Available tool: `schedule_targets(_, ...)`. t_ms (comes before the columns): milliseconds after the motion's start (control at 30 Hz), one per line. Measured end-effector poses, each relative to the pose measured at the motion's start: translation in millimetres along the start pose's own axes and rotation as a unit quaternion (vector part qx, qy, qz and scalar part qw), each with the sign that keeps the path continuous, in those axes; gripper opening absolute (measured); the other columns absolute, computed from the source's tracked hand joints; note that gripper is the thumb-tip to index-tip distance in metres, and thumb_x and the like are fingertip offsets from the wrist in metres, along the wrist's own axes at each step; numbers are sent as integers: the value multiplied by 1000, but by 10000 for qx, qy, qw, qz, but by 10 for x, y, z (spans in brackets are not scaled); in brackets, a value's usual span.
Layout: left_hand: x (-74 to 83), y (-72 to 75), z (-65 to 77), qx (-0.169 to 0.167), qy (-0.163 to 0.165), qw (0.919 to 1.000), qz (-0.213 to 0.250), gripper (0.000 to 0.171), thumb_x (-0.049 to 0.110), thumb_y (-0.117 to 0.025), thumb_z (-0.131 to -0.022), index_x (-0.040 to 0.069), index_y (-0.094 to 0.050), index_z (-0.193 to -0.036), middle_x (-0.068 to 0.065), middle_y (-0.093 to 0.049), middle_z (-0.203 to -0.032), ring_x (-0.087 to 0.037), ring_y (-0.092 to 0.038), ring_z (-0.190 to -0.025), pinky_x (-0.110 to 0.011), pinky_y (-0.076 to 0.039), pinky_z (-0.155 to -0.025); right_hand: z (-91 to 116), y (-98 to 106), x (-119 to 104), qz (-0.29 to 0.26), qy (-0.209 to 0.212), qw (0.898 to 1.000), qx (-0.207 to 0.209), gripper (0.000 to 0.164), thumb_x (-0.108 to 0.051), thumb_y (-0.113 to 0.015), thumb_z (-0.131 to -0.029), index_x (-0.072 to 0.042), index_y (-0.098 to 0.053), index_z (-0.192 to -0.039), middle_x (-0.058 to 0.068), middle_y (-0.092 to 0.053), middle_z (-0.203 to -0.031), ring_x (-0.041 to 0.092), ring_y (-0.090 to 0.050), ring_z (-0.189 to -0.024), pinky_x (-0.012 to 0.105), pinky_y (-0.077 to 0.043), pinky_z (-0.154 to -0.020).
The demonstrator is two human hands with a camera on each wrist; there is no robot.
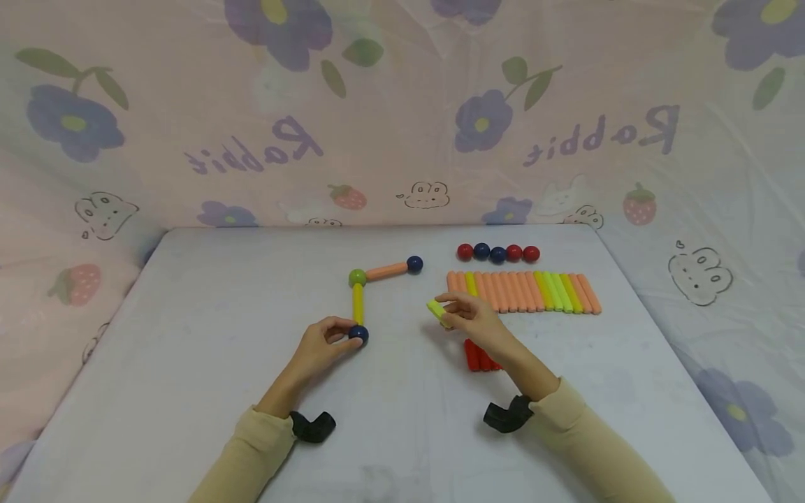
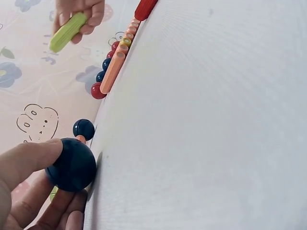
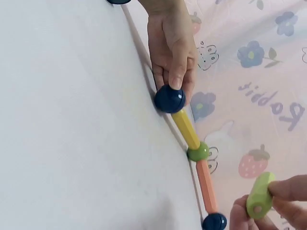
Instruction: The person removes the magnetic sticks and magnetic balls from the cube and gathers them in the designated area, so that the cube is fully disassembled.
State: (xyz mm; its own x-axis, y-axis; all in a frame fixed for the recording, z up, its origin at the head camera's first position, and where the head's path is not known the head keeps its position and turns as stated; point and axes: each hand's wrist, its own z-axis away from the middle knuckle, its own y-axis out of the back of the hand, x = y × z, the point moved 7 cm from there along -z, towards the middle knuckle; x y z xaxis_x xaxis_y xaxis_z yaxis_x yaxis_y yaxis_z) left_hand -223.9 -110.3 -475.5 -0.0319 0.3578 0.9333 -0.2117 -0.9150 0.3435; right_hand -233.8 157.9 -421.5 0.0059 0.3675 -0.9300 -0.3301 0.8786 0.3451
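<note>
My left hand pinches a dark blue ball between thumb and fingers, low at the white tabletop. From this ball a yellow rod runs away from me to a green ball. An orange rod leads from there rightward to a second blue ball. My right hand grips a short lime-green rod by thumb and fingers. It is held above the table, apart from the joined pieces. One end of the lime-green rod sticks out leftward in the head view.
Right of the joined pieces lies a row of orange, yellow and lime rods. Behind it stand several red and blue balls in a line. Short red rods lie partly under my right hand. A printed curtain hangs behind the table.
</note>
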Motion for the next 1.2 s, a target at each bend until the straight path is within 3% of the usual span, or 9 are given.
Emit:
schedule_targets(167, -16, 7, -5, 6, 39, 10000, -46, 37, 11, -72, -86, -1, -61, -118, -19, -62, -126, -31, -58, -122, -36, -49, -106, 166, 222, 176, 21, -269, 9993, 248, 45, -13, -59, -94, -2, -49, -137, 26, -57, -125, 15, -62, -98, 23, -58, -84)
schedule_targets(300, -21, 10, -8, 16, 70, 10000, -42, 37, 12, -72, -86, 0, -62, -118, -18, -62, -125, -30, -58, -122, -36, -49, -107, 303, 386, 291, 138, -442, 9979, 446, 44, -15, -60, -94, -2, -50, -135, 24, -59, -119, 10, -62, -92, 16, -56, -79)
schedule_targets(533, 7, 0, -5, -8, -17, 10000, -82, 36, 10, -72, -86, -2, -61, -118, -20, -62, -125, -32, -58, -122, -36, -50, -106, 530, 687, 436, 195, -630, 9943, 842, 45, -14, -61, -93, 2, -50, -133, 2, -61, -96, 3, -63, -78, 17, -56, -75)
schedule_targets(800, 1, -5, 2, -11, 36, 10000, -68, 36, 10, -72, -85, -1, -61, -118, -19, -62, -125, -31, -59, -122, -33, -50, -105, 675, 908, 635, 1033, -918, 9834, 1178, 42, -16, -61, -93, 3, -52, -130, 13, -70, -98, 4, -56, -75, 20, -49, -64)
schedule_targets(1200, -1, -1, -3, -20, 7, 10000, -48, 37, 11, -72, -86, -1, -61, -119, -19, -62, -124, -31, -59, -121, -34, -50, -105, 774, 959, 808, 1276, -1228, 9807, 830, 47, -14, -63, -92, 13, -48, -127, 7, -66, -89, 4, -57, -67, 18, -54, -61)
